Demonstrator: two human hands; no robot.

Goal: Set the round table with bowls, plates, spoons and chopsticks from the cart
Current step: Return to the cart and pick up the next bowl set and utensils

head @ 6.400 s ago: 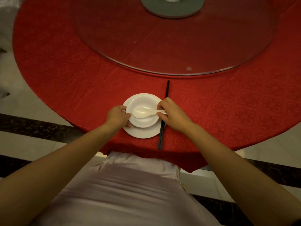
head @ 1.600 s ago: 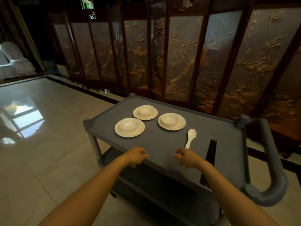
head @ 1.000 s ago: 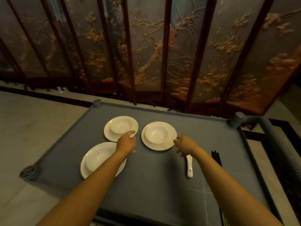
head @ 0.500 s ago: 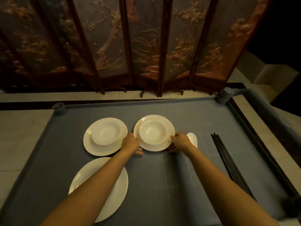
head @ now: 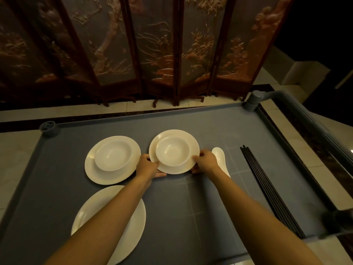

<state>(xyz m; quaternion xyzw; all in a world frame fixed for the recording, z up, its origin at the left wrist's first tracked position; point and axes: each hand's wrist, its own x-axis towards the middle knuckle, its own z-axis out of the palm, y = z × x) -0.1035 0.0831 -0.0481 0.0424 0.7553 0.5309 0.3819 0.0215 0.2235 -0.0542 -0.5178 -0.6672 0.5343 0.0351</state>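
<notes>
Behind the grey cart (head: 191, 207) stands a carved folding screen (head: 162, 44). Your left hand (head: 148, 166) and right hand (head: 205, 162) pinch opposite edges of a white plate (head: 172, 169) carrying a bowl (head: 172, 151), mid-cart. A spoon (head: 219, 155) lies just beside your right hand, black chopsticks (head: 267, 186) further right.

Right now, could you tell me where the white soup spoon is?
Head view: the white soup spoon lies on the grey cart top, between the right hand and the black chopsticks.
</notes>
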